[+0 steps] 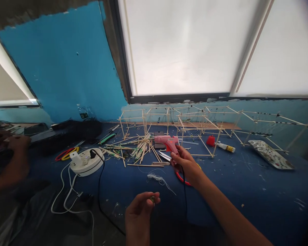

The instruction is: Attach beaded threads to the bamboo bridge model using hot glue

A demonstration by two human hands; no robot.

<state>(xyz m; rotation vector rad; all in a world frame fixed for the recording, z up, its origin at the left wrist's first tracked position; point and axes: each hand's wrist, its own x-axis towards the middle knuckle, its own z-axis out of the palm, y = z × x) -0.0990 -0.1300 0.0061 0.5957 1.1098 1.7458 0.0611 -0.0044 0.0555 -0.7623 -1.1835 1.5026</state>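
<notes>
My right hand is wrapped around the handle of a pink glue gun, whose nozzle points left over the table. A black cord runs down from the gun. Nearer to me, the fingertips of my left hand pinch a small, round, greenish glassy piece that looks like a marble. Beneath my right hand lie scissors with red and yellow handles, partly covered by it. A pile of thin wooden sticks spreads out to the left of the gun, and a tangle of white string lies before it.
Open stick frames line the back of the blue table. Right of them are a glue bottle, a red object and a speckled tray. A white round power strip with cords stands left, near another person's hands.
</notes>
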